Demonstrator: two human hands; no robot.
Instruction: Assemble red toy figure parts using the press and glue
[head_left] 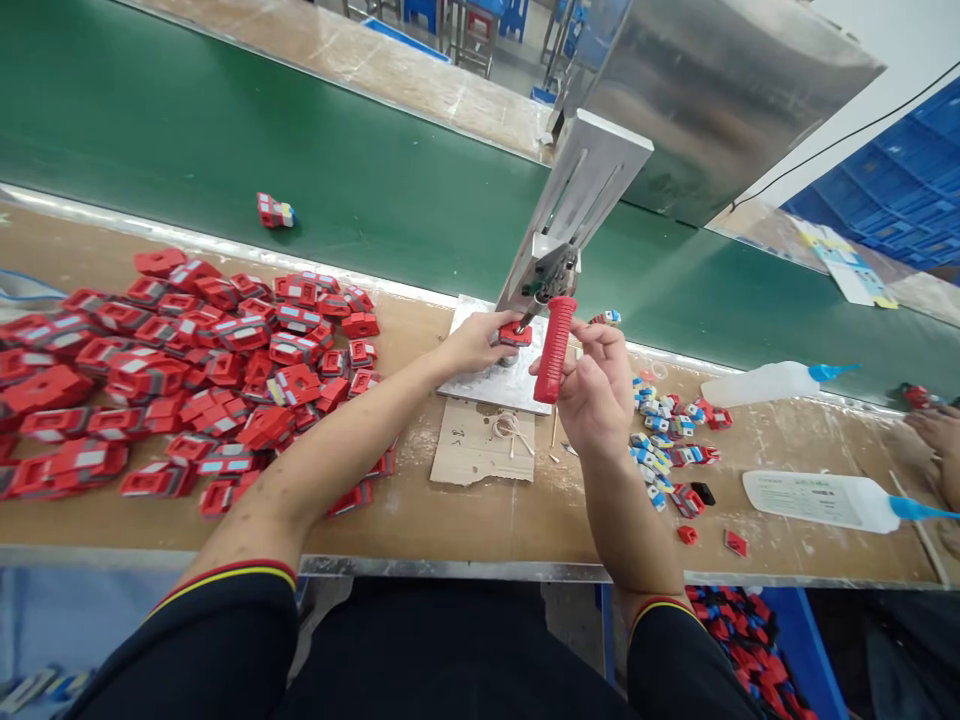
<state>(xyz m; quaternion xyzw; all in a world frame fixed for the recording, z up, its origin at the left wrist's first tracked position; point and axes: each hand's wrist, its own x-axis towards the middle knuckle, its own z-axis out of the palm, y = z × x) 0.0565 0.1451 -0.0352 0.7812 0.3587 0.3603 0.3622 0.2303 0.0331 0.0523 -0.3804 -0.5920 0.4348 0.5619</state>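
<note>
My left hand [480, 343] pinches a red plastic toy-car part [516, 334] on the metal base plate [469, 385] of a hand press. The press's dark metal tip [528, 315] comes down onto or just over this part; I cannot tell whether they touch. Fingers of my right hand [600, 390] curl behind the press's red ribbed handle [556, 350], and a fingertip shows on its left side. The handle hangs steeply downward. Above it rises the slotted metal upright [585, 190].
A big heap of red toy-car parts [225, 350] covers the left bench. Small white-and-blue pieces [656, 440] lie right, beside two squeeze bottles [772, 383] [817, 500]. One toy piece [274, 211] rests on the green belt [360, 200]. Another person's hand [941, 430] appears far right.
</note>
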